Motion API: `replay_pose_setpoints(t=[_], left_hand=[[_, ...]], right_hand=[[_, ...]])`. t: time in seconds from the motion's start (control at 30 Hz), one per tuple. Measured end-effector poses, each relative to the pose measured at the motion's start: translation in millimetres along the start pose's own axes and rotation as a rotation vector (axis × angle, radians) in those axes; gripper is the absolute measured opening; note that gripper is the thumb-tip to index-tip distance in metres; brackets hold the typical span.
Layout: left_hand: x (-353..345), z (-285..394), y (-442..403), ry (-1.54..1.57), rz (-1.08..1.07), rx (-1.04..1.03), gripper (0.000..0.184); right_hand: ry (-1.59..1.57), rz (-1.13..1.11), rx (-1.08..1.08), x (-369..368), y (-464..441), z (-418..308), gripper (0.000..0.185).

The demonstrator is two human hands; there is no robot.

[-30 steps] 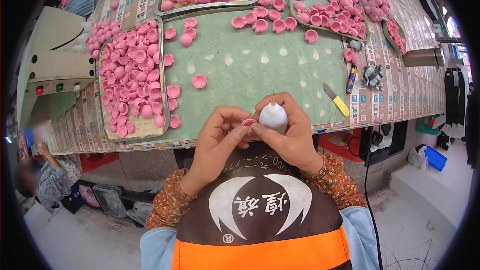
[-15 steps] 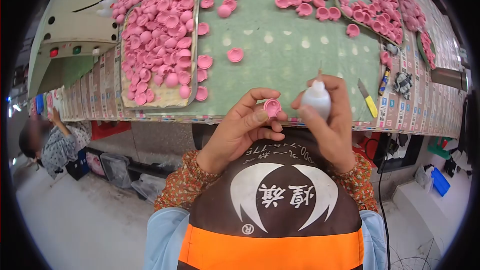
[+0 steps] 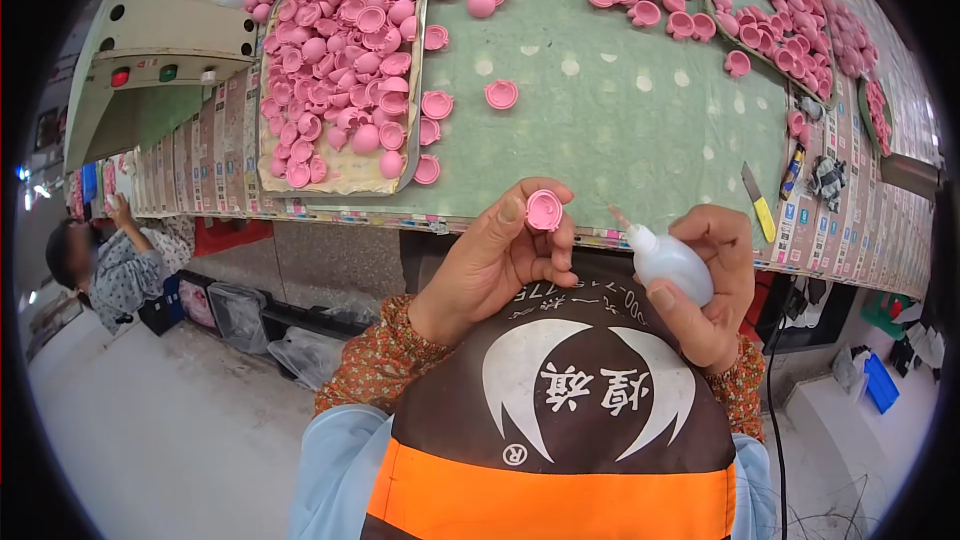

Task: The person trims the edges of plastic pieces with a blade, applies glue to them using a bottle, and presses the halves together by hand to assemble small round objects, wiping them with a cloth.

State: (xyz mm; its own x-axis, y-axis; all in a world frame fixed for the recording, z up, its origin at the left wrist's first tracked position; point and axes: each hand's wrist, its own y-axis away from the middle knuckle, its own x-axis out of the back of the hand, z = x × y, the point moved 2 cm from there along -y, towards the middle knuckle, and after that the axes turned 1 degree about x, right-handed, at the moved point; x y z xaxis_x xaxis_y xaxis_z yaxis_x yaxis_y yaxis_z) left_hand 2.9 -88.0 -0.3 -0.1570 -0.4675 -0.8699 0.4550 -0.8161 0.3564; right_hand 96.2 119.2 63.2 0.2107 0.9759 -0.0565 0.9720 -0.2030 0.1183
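Note:
Between the thumb and fingers of my left hand (image 3: pixel 505 252) is a small round pink plastic cup (image 3: pixel 543 210), its hollow side facing me. My right hand (image 3: pixel 712 280) is wrapped round a white squeeze bottle (image 3: pixel 672 265) with a thin nozzle, tilted so the tip points up and left toward the pink piece. A gap separates the nozzle from the cup. On the green mat (image 3: pixel 600 130) beyond my hands lies a single pink cup (image 3: pixel 501 94). More pink pieces fill a metal tray (image 3: pixel 412 140) at the left.
A yellow-handled knife (image 3: pixel 762 212) lies at the mat's right edge, near a blue-and-yellow tube (image 3: pixel 793 172) and a crumpled wad (image 3: pixel 827 182). Pink pieces are heaped at the back right (image 3: pixel 785 30). A machine with buttons (image 3: pixel 168 73) stands at the left. Another person (image 3: pixel 125 265) sits far left.
My right hand has moved right and toward me, and the bottle has tipped from upright to leaning left. My left hand has turned the pink cup slightly. The whole view has shifted a little.

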Motion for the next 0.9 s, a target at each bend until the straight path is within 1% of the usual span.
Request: replay_pose_setpoints(t=[0.03, 0.07, 0.13, 0.27, 0.33, 0.37, 0.43, 0.47, 0.53, 0.63, 0.77, 0.9], left_hand=[[-3.2, 0.3, -0.2, -0.001, -0.004, -0.014, 0.055], [-4.9, 0.6, -0.2, -0.002, -0.009, -0.027, 0.053], [-2.3, -1.2, 0.0, 0.010, -0.022, -0.023, 0.053], [-4.2, -4.8, 0.1, 0.060, -0.017, -0.012, 0.051], [-4.0, -7.0, -0.2, 0.087, -0.029, -0.003, 0.051], [-4.1, -7.7, 0.0, 0.114, -0.041, 0.005, 0.051], [-4.6, -8.1, 1.0, 0.130, -0.038, 0.011, 0.050], [-4.8, -8.4, 1.4, 0.146, -0.036, 0.016, 0.050], [-4.2, -9.5, 2.0, 0.167, -0.037, 0.023, 0.049], [-3.1, -11.1, 2.2, 0.210, -0.046, 0.035, 0.048], [-0.2, -13.9, 1.1, 0.260, -0.078, 0.040, 0.048], [1.0, -15.4, 1.0, 0.259, -0.062, 0.040, 0.048]], right_hand=[[-0.005, 0.004, 0.066, -0.1, 0.6, -0.7, 0.045], [-0.006, 0.005, 0.066, 0.9, -1.7, -0.7, 0.045], [0.274, -0.103, 0.313, 1.1, -7.5, -5.6, 0.042], [0.281, -0.043, 0.315, -1.0, -5.8, -7.3, 0.039], [0.364, -0.193, 0.314, 2.2, -3.1, -10.2, 0.049], [0.364, -0.192, 0.314, 2.3, -5.3, -14.0, 0.049], [0.467, -0.244, 0.438, -0.7, -11.3, -22.9, 0.047], [0.467, -0.243, 0.438, -2.0, -12.9, -22.5, 0.047], [0.507, -0.225, 0.530, -4.8, -14.5, -22.4, 0.042], [0.497, -0.191, 0.583, -7.7, -14.3, -17.8, 0.038], [0.518, -0.194, 0.572, -9.3, -14.2, -16.8, 0.036], [0.514, -0.199, 0.579, -11.4, -15.6, -14.5, 0.034]])
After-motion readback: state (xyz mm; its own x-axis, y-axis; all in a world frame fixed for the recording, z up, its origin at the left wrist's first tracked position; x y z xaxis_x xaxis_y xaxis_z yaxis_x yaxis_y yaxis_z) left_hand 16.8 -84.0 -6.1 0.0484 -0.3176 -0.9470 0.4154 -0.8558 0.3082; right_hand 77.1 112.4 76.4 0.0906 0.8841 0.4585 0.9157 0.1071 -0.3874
